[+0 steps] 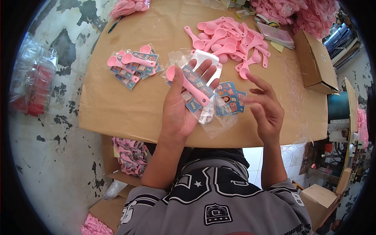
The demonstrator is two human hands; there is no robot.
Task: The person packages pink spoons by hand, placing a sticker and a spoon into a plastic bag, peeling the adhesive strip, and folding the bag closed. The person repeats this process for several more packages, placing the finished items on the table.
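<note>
My left hand is palm up over the table, its thumb pressed on a pink plastic spoon. Under that spoon, on the palm, lies a blue printed card, seemingly in a clear plastic sleeve. To the right, my right hand is raised with its fingers apart and nothing in it. Between the hands is a small stack of blue printed cards. Clear plastic bags lie beside and partly under my left hand, which hides some of them.
Loose pink spoons are heaped at the back. Packed spoons with cards lie at the left. A cardboard box stands on the right edge, near a stack of clear sleeves. Below the table, an open box holds packed spoons.
</note>
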